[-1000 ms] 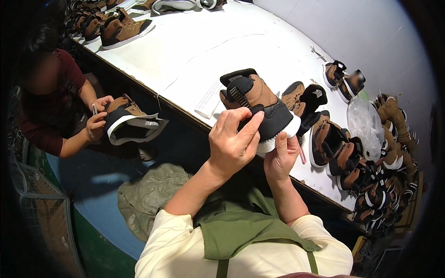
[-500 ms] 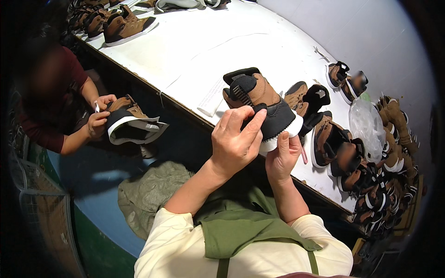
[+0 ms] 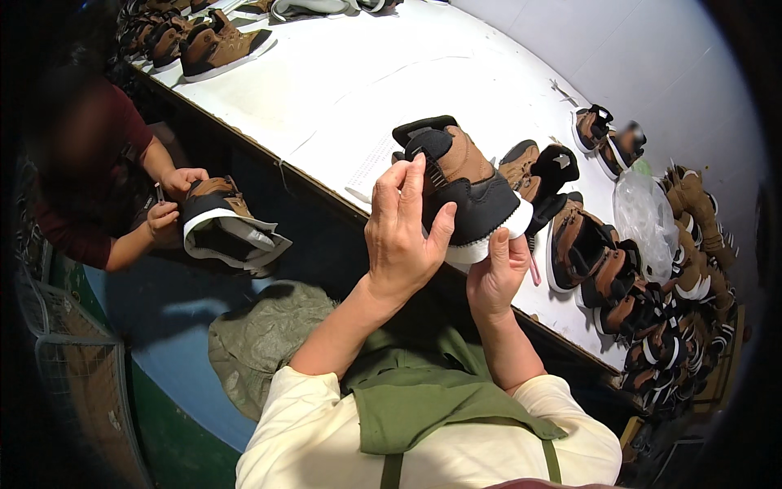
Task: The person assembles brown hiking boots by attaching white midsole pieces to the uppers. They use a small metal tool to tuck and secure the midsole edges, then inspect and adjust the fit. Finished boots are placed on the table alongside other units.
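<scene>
The left hand point(image 3: 405, 244) has moved from the brown-and-black shoe's point(image 3: 472, 205) black panel up to its striped tab point(image 3: 436, 173), fingertips apparently touching it, thumb spread apart. The right hand point(image 3: 495, 277) clamps the white sole point(image 3: 516, 223) between thumb and fingers mid-frame, above the desk's point(image 3: 342, 114) near edge, presumably steadying the shoe.

held shoes point(image 3: 481, 213) — 2 | table point(image 3: 326, 90) — 1 | clear plastic bag point(image 3: 648, 220): 1 | co-worker point(image 3: 85, 175): 1

held shoe point(image 3: 481, 208): brown, black; white edge point(image 3: 516, 221) | apron point(image 3: 444, 416): olive green | sleeves point(image 3: 297, 407): cream | table point(image 3: 383, 90): white
</scene>
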A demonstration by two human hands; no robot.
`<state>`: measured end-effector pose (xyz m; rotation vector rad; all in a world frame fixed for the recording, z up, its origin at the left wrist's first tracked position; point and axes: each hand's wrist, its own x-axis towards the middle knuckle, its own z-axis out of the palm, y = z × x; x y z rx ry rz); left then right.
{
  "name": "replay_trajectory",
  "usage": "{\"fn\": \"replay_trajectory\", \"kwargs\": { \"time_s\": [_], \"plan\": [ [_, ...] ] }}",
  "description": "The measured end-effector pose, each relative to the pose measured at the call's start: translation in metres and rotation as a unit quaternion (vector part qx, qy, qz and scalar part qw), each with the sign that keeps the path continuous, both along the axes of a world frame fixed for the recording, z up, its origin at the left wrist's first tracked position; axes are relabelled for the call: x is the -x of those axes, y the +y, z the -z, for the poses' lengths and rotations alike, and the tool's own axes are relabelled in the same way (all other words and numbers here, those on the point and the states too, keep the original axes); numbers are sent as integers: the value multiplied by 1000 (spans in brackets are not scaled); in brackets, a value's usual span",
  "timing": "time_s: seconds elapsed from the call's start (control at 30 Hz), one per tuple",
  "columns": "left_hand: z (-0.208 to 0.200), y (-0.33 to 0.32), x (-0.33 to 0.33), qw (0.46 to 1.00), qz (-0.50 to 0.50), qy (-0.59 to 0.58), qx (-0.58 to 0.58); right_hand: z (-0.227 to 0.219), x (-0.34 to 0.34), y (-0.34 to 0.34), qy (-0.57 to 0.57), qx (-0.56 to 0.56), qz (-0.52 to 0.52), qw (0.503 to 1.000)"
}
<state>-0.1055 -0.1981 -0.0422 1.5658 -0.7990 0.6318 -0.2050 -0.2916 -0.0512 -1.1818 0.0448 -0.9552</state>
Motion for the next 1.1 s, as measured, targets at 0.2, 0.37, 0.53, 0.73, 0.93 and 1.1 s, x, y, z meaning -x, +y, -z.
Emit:
{"fn": "replay_trajectory", "kwargs": {
  "time_s": [0.2, 0.37, 0.53, 0.73, 0.93, 1.1],
  "plan": [
    [5, 2, -2, 996, 60, 67, 9, -6, -1, 1, -16, -13, 3, 1000],
    [13, 4, -5, 993, 76, 89, 4, -9, 0, -3, -16, -19, 3, 1000],
    [14, 6, 0, 977, 122, 163, 61, -33, -8, -5, -21, -62, 20, 998],
    [18, 4, 5, 961, 177, 198, 77, -65, -7, -26, -24, -156, -13, 987],
    [8, 4, 12, 979, 174, 104, 18, -81, 6, -38, -24, -299, -84, 950],
    [7, -1, 17, 983, 169, 75, 8, -77, 13, -40, -36, -321, -120, 939]
  ]
}}
